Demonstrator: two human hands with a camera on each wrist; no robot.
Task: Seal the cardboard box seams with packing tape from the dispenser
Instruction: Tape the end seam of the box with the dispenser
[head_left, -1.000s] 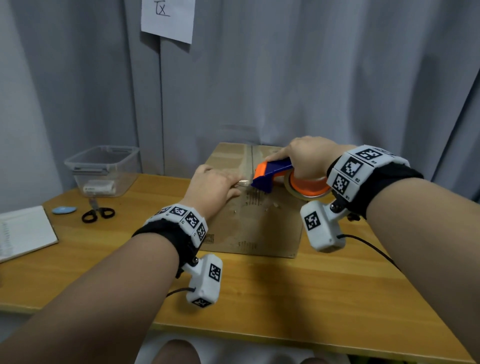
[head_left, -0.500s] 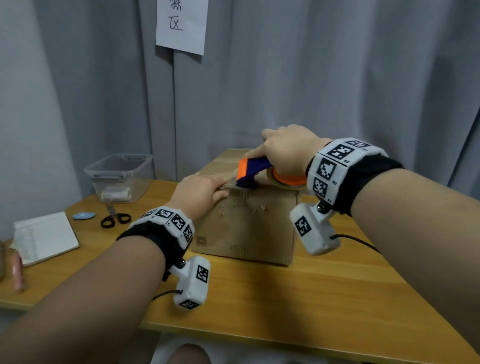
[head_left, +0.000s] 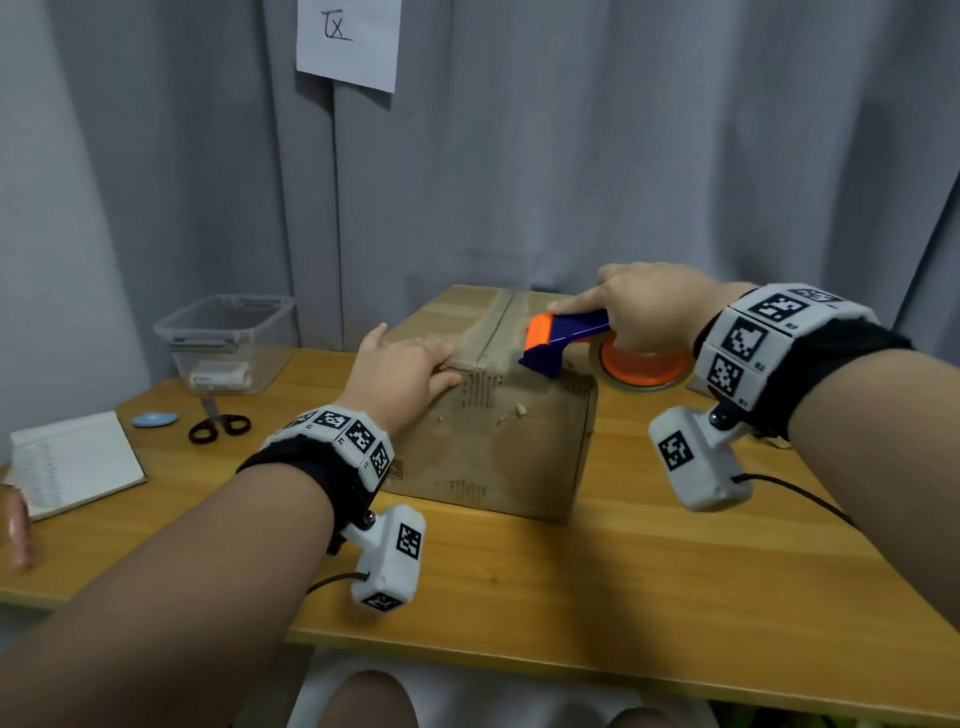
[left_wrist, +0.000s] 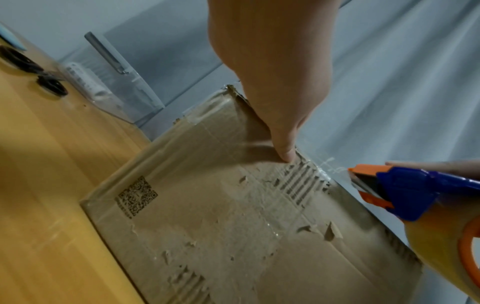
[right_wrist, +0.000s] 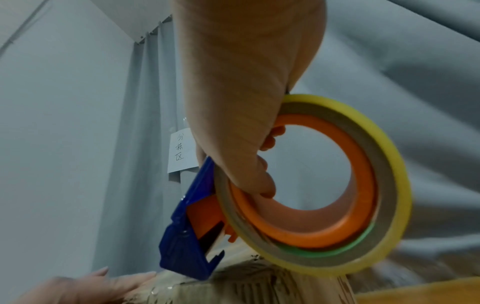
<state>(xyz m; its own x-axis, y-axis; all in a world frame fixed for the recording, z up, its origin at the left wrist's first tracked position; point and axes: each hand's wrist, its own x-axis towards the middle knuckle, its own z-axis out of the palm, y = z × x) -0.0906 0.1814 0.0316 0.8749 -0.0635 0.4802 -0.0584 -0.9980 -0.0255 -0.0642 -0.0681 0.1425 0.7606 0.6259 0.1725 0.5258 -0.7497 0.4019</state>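
A worn cardboard box (head_left: 498, 447) stands on the wooden table (head_left: 649, 587), with tape along its top centre seam (head_left: 493, 327). My left hand (head_left: 405, 369) lies flat on the box's near top edge, and its thumb (left_wrist: 284, 148) presses the front face just left of the seam. My right hand (head_left: 649, 306) grips the blue and orange tape dispenser (head_left: 561, 338) with its yellowish tape roll (right_wrist: 337, 185). The dispenser's blue head (right_wrist: 187, 246) hangs just above the box top, right of the seam, clear of the cardboard.
A clear plastic bin (head_left: 228, 338) stands at the back left, with black scissors (head_left: 218, 423) and a blue oval (head_left: 153, 419) in front of it. An open notebook (head_left: 72, 462) lies at the left edge. A grey curtain hangs close behind the box.
My right hand has lifted the dispenser off the seam and drawn it right. My left hand has flattened over the box's near top edge. The head camera has tilted.
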